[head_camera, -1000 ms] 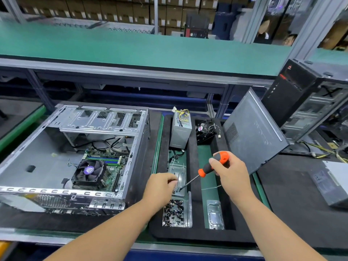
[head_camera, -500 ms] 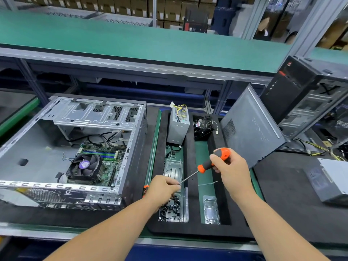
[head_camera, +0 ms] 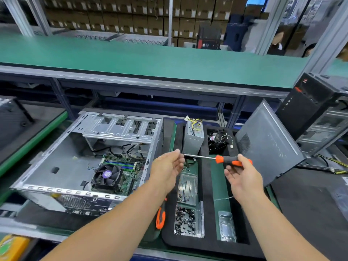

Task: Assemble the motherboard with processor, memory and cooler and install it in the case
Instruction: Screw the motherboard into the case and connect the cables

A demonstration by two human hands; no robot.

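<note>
The right hand (head_camera: pixel 243 176) holds a screwdriver (head_camera: pixel 216 158) level above the black foam tray (head_camera: pixel 205 185), its grip curled round the orange-and-black handle, while the left hand (head_camera: pixel 167 166) meets the tip of the steel shaft with fingers nearly straight; whether they pinch a screw there cannot be told. The motherboard (head_camera: pixel 130 166), with memory sticks and a black fan cooler (head_camera: pixel 106 176) on it, lies inside the open metal case (head_camera: pixel 62 166) on the bench to the left. In the tray stand a power supply (head_camera: pixel 194 137), a loose fan (head_camera: pixel 217 141) and a bin of black screws (head_camera: pixel 185 221).
</note>
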